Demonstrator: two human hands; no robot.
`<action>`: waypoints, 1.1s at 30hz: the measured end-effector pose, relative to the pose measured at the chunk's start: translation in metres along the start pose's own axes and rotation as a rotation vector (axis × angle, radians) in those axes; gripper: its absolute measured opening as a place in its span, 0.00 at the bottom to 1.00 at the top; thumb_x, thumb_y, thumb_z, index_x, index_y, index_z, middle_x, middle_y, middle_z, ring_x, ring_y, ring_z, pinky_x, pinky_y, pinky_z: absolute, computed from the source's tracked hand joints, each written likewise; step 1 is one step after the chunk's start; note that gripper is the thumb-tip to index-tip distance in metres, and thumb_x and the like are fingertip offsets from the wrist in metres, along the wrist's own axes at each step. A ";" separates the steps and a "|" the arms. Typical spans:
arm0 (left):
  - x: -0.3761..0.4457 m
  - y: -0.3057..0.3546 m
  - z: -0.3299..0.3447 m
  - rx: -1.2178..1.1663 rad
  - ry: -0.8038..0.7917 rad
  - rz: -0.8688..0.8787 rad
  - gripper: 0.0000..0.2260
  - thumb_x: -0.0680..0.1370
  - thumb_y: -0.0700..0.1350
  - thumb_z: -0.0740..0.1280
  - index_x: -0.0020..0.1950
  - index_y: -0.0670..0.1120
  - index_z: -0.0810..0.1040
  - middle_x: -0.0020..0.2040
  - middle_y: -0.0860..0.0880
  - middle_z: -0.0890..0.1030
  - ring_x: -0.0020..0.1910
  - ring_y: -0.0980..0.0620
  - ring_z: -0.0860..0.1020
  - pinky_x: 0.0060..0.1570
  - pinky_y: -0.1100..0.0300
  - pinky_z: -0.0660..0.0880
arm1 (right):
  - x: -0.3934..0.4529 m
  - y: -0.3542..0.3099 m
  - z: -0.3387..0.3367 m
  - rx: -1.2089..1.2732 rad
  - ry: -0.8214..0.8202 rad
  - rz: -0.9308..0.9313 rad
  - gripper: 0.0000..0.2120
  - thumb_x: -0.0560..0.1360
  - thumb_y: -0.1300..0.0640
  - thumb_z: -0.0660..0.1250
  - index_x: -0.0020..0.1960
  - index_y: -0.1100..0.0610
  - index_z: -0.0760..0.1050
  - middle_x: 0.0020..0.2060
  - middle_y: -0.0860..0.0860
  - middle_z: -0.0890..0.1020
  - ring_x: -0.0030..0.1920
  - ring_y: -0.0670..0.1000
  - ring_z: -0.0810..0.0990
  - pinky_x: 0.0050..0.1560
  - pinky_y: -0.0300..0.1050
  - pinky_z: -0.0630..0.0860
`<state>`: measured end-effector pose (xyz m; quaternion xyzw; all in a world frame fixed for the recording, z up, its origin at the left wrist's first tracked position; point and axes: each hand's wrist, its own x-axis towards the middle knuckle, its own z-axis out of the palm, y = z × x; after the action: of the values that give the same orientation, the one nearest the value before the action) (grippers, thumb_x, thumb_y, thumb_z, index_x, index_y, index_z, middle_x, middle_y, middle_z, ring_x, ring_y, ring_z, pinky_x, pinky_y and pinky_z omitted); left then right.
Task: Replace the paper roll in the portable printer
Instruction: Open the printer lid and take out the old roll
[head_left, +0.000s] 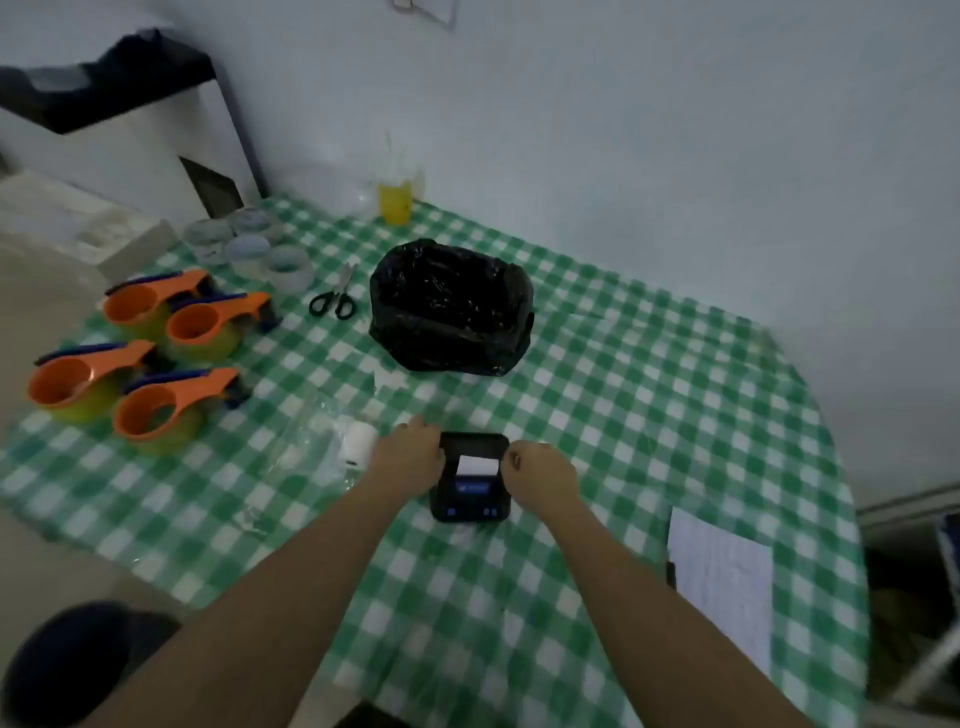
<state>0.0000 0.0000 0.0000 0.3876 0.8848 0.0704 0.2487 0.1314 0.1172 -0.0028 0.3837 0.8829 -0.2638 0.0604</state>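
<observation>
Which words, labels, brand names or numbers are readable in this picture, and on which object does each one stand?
None can be read.
Small black portable printer: lit blue screen, marks too blurred.
White printed sheet at the right table edge: rows of print, too small.
White paper roll: no text visible.

A green-checked tabletop (649, 389) carries a black printer (470, 478) near centre, a white paper roll (358, 441) just left, four orange tape dispensers (140, 358) far left, scissors (335, 296), a black-bagged bin (452, 306), and papers (722, 577) at right.

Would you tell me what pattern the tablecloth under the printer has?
Green and white check, seen in the head view: tablecloth, printer.
</observation>
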 end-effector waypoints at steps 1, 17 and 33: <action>-0.001 -0.002 0.006 -0.008 -0.029 -0.024 0.15 0.78 0.45 0.57 0.61 0.40 0.70 0.60 0.39 0.72 0.56 0.39 0.74 0.53 0.46 0.74 | 0.000 0.004 0.005 0.015 -0.008 0.023 0.15 0.77 0.55 0.56 0.41 0.63 0.76 0.35 0.57 0.78 0.36 0.54 0.73 0.36 0.44 0.69; 0.001 -0.018 0.058 -0.546 -0.055 -0.182 0.20 0.73 0.47 0.68 0.63 0.44 0.68 0.60 0.43 0.73 0.55 0.43 0.77 0.57 0.43 0.75 | 0.054 0.031 0.014 0.354 -0.266 0.292 0.08 0.72 0.58 0.66 0.36 0.59 0.74 0.43 0.62 0.84 0.39 0.56 0.80 0.40 0.47 0.77; 0.009 -0.024 0.065 -0.771 -0.031 -0.268 0.20 0.66 0.43 0.74 0.55 0.45 0.72 0.54 0.42 0.77 0.52 0.42 0.78 0.55 0.41 0.76 | 0.071 0.037 -0.002 0.219 -0.471 0.188 0.13 0.73 0.58 0.67 0.32 0.59 0.68 0.27 0.52 0.72 0.27 0.47 0.71 0.29 0.39 0.68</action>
<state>0.0112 -0.0142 -0.0676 0.1481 0.8325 0.3579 0.3961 0.1083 0.1846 -0.0381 0.3962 0.7713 -0.4329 0.2465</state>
